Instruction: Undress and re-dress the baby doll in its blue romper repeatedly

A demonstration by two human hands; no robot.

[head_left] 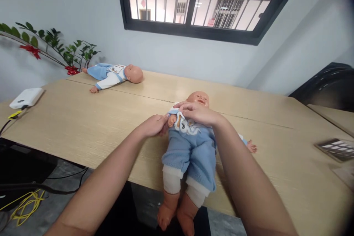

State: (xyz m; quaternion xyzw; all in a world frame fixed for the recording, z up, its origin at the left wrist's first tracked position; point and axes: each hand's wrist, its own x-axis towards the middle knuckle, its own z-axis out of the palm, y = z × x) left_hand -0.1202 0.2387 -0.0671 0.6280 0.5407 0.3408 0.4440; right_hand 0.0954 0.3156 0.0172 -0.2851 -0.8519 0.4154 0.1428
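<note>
A baby doll (190,151) in a light blue outfit lies on its back at the near edge of the wooden table (83,125), its feet hanging over the edge. My left hand (153,125) pinches the doll's small arm at its shoulder. My right hand (197,113) lies on the doll's upper chest, fingers curled on the white and blue cloth by the collar. The doll's other hand sticks out at the right past my right forearm.
A second doll (114,75) in blue lies at the table's far left by a green plant with red bows (55,46). A white box (27,97) with cables sits at the left edge. A calculator (336,149) is at right. Window above.
</note>
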